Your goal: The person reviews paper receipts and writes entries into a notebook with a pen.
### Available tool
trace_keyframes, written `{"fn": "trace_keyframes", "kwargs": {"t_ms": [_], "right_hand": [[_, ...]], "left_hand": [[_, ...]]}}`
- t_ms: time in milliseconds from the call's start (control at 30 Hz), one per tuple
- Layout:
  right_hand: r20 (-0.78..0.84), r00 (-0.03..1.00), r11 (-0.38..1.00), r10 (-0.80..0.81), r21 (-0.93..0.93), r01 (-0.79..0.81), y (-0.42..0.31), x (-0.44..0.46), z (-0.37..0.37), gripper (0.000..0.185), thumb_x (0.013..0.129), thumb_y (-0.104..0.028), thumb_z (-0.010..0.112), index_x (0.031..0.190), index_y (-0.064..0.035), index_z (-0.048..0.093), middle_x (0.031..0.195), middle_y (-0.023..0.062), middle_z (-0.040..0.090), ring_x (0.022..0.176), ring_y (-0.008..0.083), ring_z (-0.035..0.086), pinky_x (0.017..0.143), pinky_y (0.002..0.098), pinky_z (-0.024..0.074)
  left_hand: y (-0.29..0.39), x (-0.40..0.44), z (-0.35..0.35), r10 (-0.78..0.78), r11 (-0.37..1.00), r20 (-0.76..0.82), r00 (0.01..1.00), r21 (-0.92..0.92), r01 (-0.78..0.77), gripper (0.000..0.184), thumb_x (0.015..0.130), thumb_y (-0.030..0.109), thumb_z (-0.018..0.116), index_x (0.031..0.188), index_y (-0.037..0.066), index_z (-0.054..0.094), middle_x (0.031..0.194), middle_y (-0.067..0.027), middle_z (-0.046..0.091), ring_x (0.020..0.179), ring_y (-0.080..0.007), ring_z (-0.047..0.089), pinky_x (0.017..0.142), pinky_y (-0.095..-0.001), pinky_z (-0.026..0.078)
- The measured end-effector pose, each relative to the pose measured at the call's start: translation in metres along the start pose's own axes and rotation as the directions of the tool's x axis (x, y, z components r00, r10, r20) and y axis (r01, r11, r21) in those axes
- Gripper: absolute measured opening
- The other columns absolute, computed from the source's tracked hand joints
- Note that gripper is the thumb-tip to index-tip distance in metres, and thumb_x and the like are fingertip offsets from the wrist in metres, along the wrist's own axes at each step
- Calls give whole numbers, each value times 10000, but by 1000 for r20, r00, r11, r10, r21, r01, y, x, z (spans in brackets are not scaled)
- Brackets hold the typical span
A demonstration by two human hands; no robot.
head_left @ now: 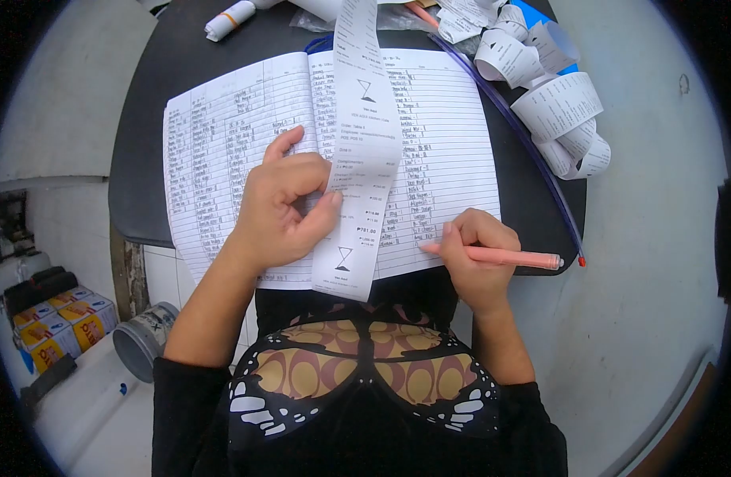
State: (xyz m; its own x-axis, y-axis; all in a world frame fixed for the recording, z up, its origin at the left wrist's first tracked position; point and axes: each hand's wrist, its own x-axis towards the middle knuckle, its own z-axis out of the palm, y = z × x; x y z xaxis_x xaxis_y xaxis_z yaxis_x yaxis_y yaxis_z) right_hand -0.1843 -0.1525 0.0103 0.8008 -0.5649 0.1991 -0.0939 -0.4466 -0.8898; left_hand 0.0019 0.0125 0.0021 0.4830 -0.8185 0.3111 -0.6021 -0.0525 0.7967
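A long paper receipt [353,159] runs down across the open notebook [453,167], its lower end hanging near the page's bottom edge. My left hand [290,211] pinches the receipt's left edge between thumb and forefinger. In my right hand [485,254] is a pink pen [516,257], its tip resting at or close to the lower right page. Handwritten columns of words and tally marks fill both pages. The receipt hides part of the right page's writing.
Several curled receipts [556,107] lie at the table's right side, beside a long dark blue zipper strip [532,143]. A rolled paper [230,20] with a rubber band is at the back left of the black table [155,159]. A grey bucket [147,342] stands lower left.
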Motion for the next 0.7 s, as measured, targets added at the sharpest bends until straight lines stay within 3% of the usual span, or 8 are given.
{"fn": "trace_keyframes", "kwargs": {"t_ms": [133, 233, 333, 700], "right_hand": [[-17, 1000, 1000, 8, 9, -8, 0, 1, 1, 263, 723, 44, 644, 547, -13, 458, 519, 53, 509, 445, 129, 501, 430, 269, 378], [15, 999, 999, -44, 1, 44, 0, 0, 0, 283, 782, 37, 590, 560, -8, 421, 561, 45, 512, 478, 78, 439, 448, 231, 339], [-13, 1000, 999, 15, 40, -15, -2, 0, -1, 289, 786, 37, 586, 559, -10, 413, 560, 45, 508, 477, 81, 435, 447, 233, 336], [-27, 999, 1000, -25, -12, 24, 1, 1, 0, 286, 723, 46, 643, 537, -20, 437, 506, 54, 489, 440, 132, 505, 420, 268, 376]], "left_hand": [[0, 0, 1, 2, 1000, -7, 1000, -5, -2, 128, 713, 97, 587, 638, 43, 498, 571, -49, 461, 543, -205, 481, 1042, -476, 271], [2, 1, 0, -15, 1000, 2, 1000, -1, 15, 129, 712, 94, 587, 637, 44, 496, 569, -48, 457, 540, -205, 479, 1040, -473, 275], [1, 0, 0, -5, 1000, -1, 1000, 1, 5, 125, 712, 91, 587, 639, 42, 498, 568, -48, 455, 540, -205, 478, 1037, -471, 280], [2, 1, 1, 0, 1000, -9, 1000, 3, 0, 112, 717, 86, 587, 649, 38, 512, 572, -41, 460, 541, -198, 478, 1039, -467, 279]]}}
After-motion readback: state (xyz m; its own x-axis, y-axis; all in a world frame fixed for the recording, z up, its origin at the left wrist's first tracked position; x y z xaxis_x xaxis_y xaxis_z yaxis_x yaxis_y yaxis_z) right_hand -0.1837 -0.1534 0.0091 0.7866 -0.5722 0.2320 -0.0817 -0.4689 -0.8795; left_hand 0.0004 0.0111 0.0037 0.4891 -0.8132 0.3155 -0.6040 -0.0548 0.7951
